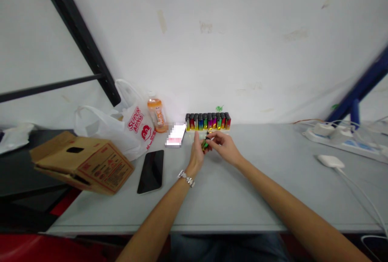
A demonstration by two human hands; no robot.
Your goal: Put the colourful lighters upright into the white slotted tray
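Observation:
Both hands meet just in front of a close-packed block of shiny coloured lighters (208, 122) with black tops. My left hand (197, 153) is closed around a green and gold lighter (205, 145), its thumb pointing up. From the right, the fingertips of my right hand (224, 145) pinch at the black top of that same lighter. My fingers hide part of it. A silver bracelet (186, 178) circles my left wrist.
Left of my hands lie a black phone (151, 172) and a lit-screen phone (176, 135). Beyond them are an orange bottle (157, 115), a plastic bag (104, 126) and an open cardboard box (100, 165). A power strip (348, 140) and white charger (331, 161) occupy the right.

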